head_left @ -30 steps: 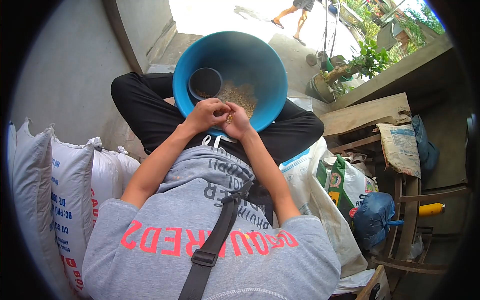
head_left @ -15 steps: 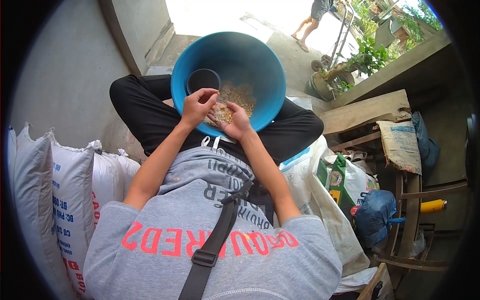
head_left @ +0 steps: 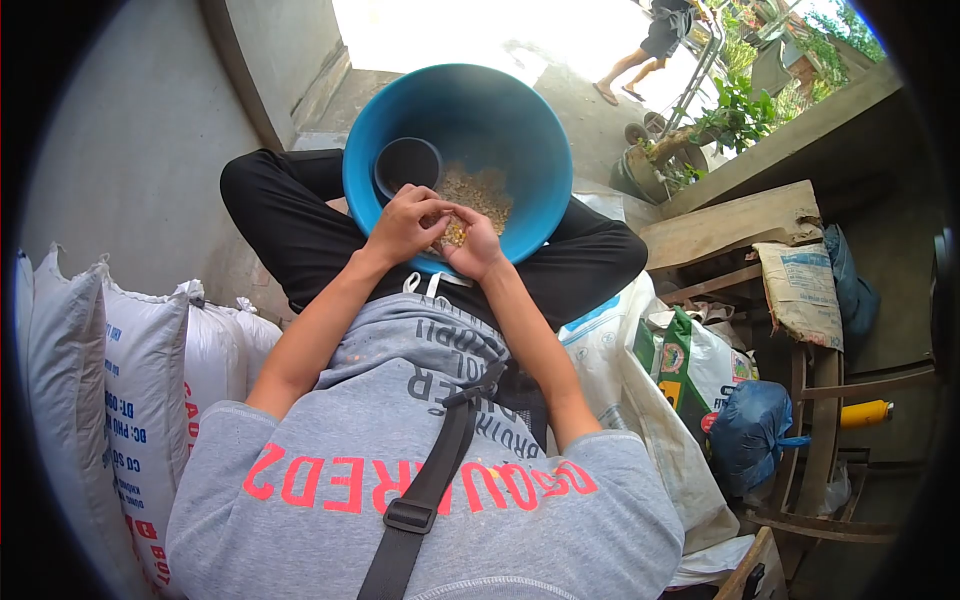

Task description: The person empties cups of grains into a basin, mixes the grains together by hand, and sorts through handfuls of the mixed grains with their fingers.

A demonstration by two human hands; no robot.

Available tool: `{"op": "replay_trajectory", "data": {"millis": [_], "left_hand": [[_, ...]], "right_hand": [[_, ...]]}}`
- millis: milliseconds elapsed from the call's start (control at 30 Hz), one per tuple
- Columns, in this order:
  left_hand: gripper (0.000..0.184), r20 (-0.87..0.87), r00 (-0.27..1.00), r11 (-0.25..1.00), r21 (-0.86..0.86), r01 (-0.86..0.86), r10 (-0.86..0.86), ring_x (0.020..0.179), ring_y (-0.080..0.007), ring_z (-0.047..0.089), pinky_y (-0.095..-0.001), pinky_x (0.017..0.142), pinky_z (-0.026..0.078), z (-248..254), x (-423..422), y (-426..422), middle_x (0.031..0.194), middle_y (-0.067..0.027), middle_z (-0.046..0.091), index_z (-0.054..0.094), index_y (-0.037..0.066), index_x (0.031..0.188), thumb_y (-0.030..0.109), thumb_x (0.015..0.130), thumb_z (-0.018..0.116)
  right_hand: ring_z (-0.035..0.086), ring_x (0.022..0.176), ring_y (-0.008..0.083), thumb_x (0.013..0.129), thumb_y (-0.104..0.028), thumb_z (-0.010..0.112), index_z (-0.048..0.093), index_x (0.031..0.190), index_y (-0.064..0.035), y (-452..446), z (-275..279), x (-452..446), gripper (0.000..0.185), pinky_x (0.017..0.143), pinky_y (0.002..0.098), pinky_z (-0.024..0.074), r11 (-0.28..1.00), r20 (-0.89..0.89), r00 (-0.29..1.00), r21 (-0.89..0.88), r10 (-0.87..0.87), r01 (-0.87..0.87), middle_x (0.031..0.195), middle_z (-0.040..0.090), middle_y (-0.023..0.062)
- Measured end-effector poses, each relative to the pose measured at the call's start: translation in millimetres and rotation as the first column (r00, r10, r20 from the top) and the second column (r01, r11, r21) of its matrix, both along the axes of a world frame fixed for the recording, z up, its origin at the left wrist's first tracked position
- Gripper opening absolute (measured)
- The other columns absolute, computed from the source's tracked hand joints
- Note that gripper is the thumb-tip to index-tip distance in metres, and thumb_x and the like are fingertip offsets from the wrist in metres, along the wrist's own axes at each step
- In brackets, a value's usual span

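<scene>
A large blue tub [head_left: 535, 120] sits between my crossed legs, with a grain mix [head_left: 480, 195] that includes yellow kernels spread over its bottom. Inside it, on the left, stands a dark round bowl [head_left: 408, 165]. My right hand [head_left: 478, 248] is cupped palm up above the tub's near side, with some of the grain lying in it. Over that palm is my left hand [head_left: 405, 225], its fingers bent together in a pinch. Whatever is between its fingertips is hidden.
White printed sacks [head_left: 145, 380] line the left by the wall. To the right are a wooden board [head_left: 735, 228], a blue plastic bag [head_left: 748, 435] and more sacks. Beyond the tub, a person's legs [head_left: 640, 70] show near a hand cart and a potted plant [head_left: 735, 115].
My left hand has lowered from above, where it pinched a small yellow kernel, to my right palm. The person in the background has stepped right.
</scene>
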State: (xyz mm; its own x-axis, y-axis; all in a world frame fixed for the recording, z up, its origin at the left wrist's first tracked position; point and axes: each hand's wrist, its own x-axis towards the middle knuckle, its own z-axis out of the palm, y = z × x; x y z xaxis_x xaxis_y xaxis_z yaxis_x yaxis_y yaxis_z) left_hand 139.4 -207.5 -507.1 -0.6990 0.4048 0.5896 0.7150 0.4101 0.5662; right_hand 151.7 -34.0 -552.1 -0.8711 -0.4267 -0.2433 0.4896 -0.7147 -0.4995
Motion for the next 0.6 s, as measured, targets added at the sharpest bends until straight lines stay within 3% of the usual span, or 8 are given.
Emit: {"op": "replay_trajectory", "data": {"millis": [167, 467, 567, 600], "left_hand": [[0.017, -0.031, 1.000, 1.000, -0.016, -0.001, 0.000, 0.086, -0.0221, 0.063, -0.0336, 0.072, 0.054, -7.5, -2.6, 0.4, 0.089, -0.0057, 0.069, 0.080, 0.008, 0.099, 0.008, 0.082, 0.078], [0.018, -0.041, 0.998, 0.998, -0.038, -0.054, 0.052, 0.076, -0.0227, 0.065, -0.0356, 0.069, 0.054, -11.3, -4.5, 0.2, 0.082, -0.0066, 0.069, 0.078, 0.006, 0.096, 0.010, 0.078, 0.080], [0.015, -0.013, 0.998, 0.998, -0.031, -0.058, 0.057, 0.075, -0.0218, 0.066, -0.0326, 0.070, 0.055, -9.2, -3.9, -0.9, 0.080, -0.0075, 0.068, 0.078, 0.007, 0.094, 0.011, 0.080, 0.080], [0.015, 0.073, 0.996, 0.998, 0.003, -0.056, 0.055, 0.076, -0.0194, 0.067, -0.0312, 0.071, 0.055, -7.4, -2.7, -1.5, 0.082, -0.0068, 0.069, 0.077, 0.006, 0.095, 0.012, 0.082, 0.079]], "right_hand": [[0.061, 0.113, 0.0226, 0.110, -0.026, 0.033, 0.059, 0.123, -0.0047, -0.5, 5.1, 1.7, 0.036, 0.103, 0.0452, 0.0494, 1.000, 0.072, 0.997, 0.007, -0.030, 0.029, 0.120, 0.064, 0.0094], [0.062, 0.108, 0.0228, 0.109, -0.029, 0.036, 0.061, 0.118, -0.0060, -1.1, 0.1, 0.1, 0.035, 0.098, 0.0455, 0.0533, 0.997, 0.021, 1.000, 0.070, 0.011, -0.013, 0.111, 0.065, 0.0078], [0.063, 0.106, 0.0224, 0.109, -0.028, 0.036, 0.060, 0.120, -0.0058, -0.6, -0.7, -1.1, 0.035, 0.098, 0.0452, 0.0541, 0.999, 0.036, 0.999, 0.032, 0.021, -0.023, 0.110, 0.064, 0.0078], [0.063, 0.108, 0.0233, 0.109, -0.028, 0.035, 0.060, 0.121, -0.0051, -1.2, 1.5, -0.4, 0.035, 0.099, 0.0457, 0.0538, 1.000, 0.039, 0.999, 0.022, 0.019, -0.020, 0.113, 0.064, 0.0086]]}}
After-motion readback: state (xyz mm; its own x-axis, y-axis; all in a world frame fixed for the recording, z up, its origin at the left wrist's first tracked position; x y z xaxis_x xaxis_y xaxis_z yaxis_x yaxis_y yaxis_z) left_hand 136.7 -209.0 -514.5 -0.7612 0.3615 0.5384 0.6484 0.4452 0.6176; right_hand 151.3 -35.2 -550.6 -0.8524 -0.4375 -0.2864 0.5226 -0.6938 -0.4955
